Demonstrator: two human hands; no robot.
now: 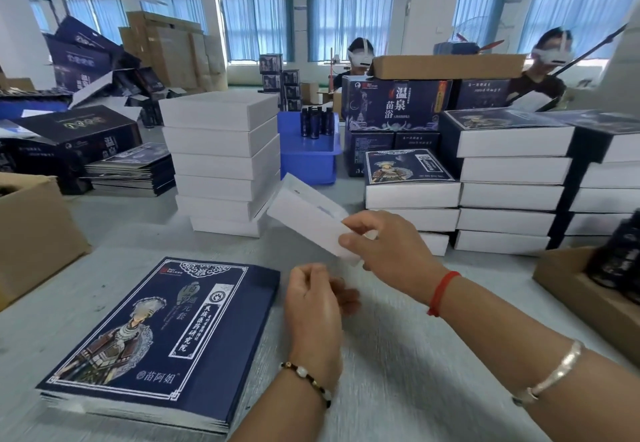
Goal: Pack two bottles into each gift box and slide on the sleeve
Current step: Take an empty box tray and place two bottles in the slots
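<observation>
My right hand [384, 241] grips the near end of a white gift box [308, 215], holding it tilted in the air above the table. My left hand [315, 299] hovers just below it, fingers loosely curled and holding nothing. A pile of flat dark-blue printed sleeves [152, 341] lies on the table at the near left. A tall stack of white boxes [221, 161] stands behind it. Dark bottles [317, 123] stand in a blue plastic bin [308, 157] further back, and more dark bottles [620, 258] sit in a cardboard tray [571, 289] at the right edge.
Stacks of sleeved boxes [509, 182] fill the right side. An open cardboard carton [34, 234] stands at the left, with more flat sleeves [131, 171] behind it. Two people sit across the table behind printed cartons [394, 102].
</observation>
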